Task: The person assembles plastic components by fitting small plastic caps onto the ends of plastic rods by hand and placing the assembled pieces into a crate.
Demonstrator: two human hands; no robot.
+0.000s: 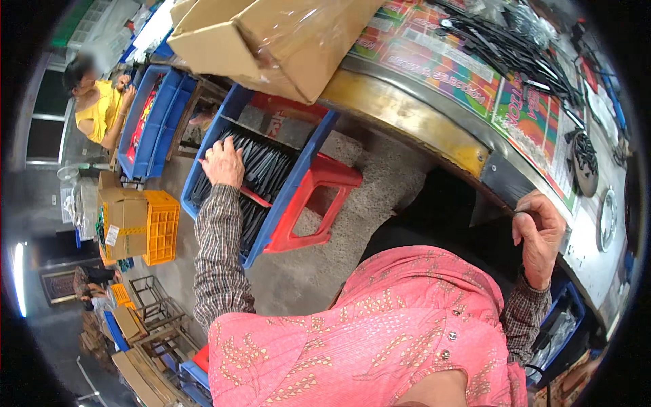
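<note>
My left hand (224, 163) reaches into a blue crate (288, 193) at the left and rests on a mass of thin black stick-like pieces (266, 166). Its fingers are somewhat apart, and I see nothing gripped in them. Beside the front edge of the worktable (441, 95), my right hand (542, 237) is closed, thumb against curled fingers. A small dark bit shows at the fingertips, too little to name. More black slim pieces (505, 44) lie in a loose heap on the table's far side.
A red plastic stool (319, 203) is under the crate. An open cardboard box (271, 41) overhangs the crate's far end. A dark oval holder with black bits (584, 156) and a round dish (607, 220) sit on the table. A person in yellow (102, 108) works beside blue crates (152, 122).
</note>
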